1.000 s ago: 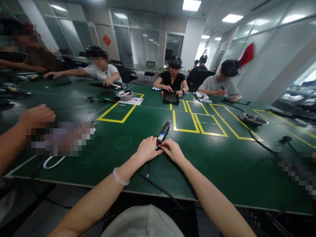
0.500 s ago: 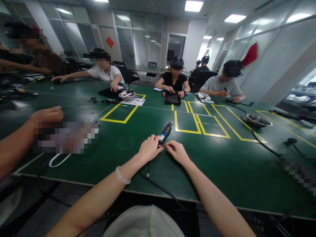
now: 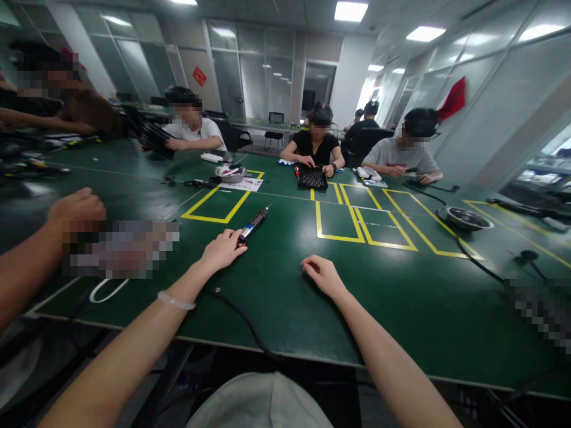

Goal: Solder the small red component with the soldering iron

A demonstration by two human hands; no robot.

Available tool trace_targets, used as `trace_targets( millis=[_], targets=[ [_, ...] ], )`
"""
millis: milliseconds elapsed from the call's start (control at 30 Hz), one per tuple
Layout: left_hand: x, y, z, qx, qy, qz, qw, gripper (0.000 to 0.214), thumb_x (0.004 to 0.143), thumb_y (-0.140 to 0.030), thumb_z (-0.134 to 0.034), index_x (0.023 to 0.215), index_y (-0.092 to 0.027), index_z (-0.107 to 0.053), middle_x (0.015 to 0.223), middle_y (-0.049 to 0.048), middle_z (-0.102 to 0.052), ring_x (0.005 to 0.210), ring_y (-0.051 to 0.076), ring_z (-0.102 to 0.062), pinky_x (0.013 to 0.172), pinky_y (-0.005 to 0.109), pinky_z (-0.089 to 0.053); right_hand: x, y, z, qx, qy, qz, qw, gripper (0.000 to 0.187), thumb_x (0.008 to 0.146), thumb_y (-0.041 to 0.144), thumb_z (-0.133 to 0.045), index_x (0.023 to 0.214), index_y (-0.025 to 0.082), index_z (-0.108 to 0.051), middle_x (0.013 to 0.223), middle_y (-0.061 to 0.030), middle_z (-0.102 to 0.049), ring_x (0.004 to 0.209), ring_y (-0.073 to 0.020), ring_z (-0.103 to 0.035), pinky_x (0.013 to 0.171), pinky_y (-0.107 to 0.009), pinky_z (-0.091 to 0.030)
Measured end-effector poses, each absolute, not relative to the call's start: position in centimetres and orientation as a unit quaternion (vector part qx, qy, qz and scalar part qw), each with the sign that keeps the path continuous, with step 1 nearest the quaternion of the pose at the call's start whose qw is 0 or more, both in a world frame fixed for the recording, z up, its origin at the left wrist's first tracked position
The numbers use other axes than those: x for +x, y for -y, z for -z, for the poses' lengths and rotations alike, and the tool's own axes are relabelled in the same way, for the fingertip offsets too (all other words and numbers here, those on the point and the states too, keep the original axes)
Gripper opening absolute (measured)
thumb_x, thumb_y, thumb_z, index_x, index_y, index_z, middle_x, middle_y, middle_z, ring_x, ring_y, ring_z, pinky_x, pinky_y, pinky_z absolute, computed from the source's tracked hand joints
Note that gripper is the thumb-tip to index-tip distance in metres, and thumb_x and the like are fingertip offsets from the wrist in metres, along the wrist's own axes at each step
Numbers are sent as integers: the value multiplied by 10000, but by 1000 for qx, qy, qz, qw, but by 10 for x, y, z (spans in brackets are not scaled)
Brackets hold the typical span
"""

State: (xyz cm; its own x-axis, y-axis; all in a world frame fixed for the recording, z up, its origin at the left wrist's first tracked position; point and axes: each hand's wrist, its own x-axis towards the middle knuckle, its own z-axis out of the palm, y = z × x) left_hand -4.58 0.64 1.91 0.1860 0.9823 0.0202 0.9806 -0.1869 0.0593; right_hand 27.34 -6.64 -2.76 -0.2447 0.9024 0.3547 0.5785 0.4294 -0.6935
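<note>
In the head view an electric screwdriver [image 3: 254, 224], dark with a blue and silver band, lies tilted above the green table [image 3: 276, 321]. My left hand [image 3: 222, 249] is closed around its rear end, with a bit of red showing beside the thumb. A thin bit sticks out of the tool's tip, which points away and to the right. From under my left wrist a black cable [image 3: 243, 318] runs to the table's near edge. Apart from the tool, my right hand [image 3: 322, 273] rests on the table with its fingers curled in; whatever they may hold is hidden.
Yellow tape rectangles [image 3: 341, 239] mark the table ahead. Another person's hand [image 3: 78, 208] is at the left near a blurred-out item. Across the table sit several people, one with a black tray [image 3: 312, 177]. Metal bowls stand at centre left [image 3: 231, 172] and right [image 3: 468, 218].
My left hand has moved left with the electric screwdriver, away from my right hand, which stays in place. A thin bit now shows at the tip. Across the table a person has lifted a dark object.
</note>
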Motion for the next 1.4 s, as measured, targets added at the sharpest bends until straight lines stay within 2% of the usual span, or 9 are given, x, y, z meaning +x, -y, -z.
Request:
trace_targets(
  millis=[233,367,467,567,700,1033,1133,1233,1400],
  targets=[
    [-95,-35,-10,729,-683,-37,26,647,905,-572,-305,1477,-270,-316,1395,153,-434,1142,328,-547,888,428,-445,273,67,26,-489,758,-227,367,185,884,232,-510,901,180,-686,802,-28,-680,673,-144,-581,644,-241,-427],
    [-95,-31,-8,722,-690,-56,-25,615,907,-550,-335,1457,-273,-345,1344,146,-482,1104,335,-555,859,434,-449,274,67,26,-493,757,-225,365,182,879,231,-516,899,177,-689,801,-30,-681,667,-143,-578,637,-239,-425],
    [-87,-23,-8,731,-671,-89,-90,536,899,-482,-417,1358,-207,-448,1275,152,-519,1109,326,-533,878,419,-438,275,67,25,-493,757,-224,365,184,880,231,-514,901,177,-689,802,-30,-683,677,-144,-583,641,-237,-426],
    [-81,-18,-8,733,-665,-93,-104,404,877,-436,-480,1177,-175,-551,1202,149,-542,1062,304,-546,864,398,-440,275,68,25,-493,757,-225,365,184,882,234,-513,902,179,-688,809,-32,-686,691,-148,-591,644,-237,-430],
    [-78,-14,-10,734,-665,-76,-112,316,852,-395,-509,1074,-181,-577,1160,141,-553,1015,293,-563,847,398,-444,275,67,27,-491,759,-226,364,184,883,238,-514,897,181,-688,810,-32,-686,694,-151,-594,645,-240,-434],
    [-75,-9,-11,730,-661,-124,-123,378,927,-381,-341,1058,-149,-610,1154,151,-606,982,293,-590,826,401,-444,275,66,28,-490,761,-226,360,182,878,235,-518,897,176,-689,816,-38,-692,715,-156,-608,658,-242,-442],
    [-77,-11,-9,725,-654,-191,-100,394,938,-393,-332,1110,-163,-602,1192,130,-615,1022,272,-592,848,369,-446,275,67,27,-488,763,-228,357,185,879,234,-515,905,175,-688,824,-38,-694,720,-156,-611,663,-242,-446],
    [-77,-14,-8,733,-624,-271,-28,401,931,-431,-362,1144,-188,-601,1148,87,-657,1023,235,-609,877,323,-448,275,67,26,-485,765,-230,355,193,884,239,-510,914,175,-689,831,-41,-694,733,-158,-615,671,-242,-452],
    [-69,-14,-5,749,-539,-363,127,474,902,-484,-418,1199,-169,-611,1075,76,-680,856,176,-649,869,305,-479,275,67,27,-486,762,-234,359,184,881,236,-513,904,179,-687,817,-38,-691,724,-157,-615,665,-242,-454]
  ],
)
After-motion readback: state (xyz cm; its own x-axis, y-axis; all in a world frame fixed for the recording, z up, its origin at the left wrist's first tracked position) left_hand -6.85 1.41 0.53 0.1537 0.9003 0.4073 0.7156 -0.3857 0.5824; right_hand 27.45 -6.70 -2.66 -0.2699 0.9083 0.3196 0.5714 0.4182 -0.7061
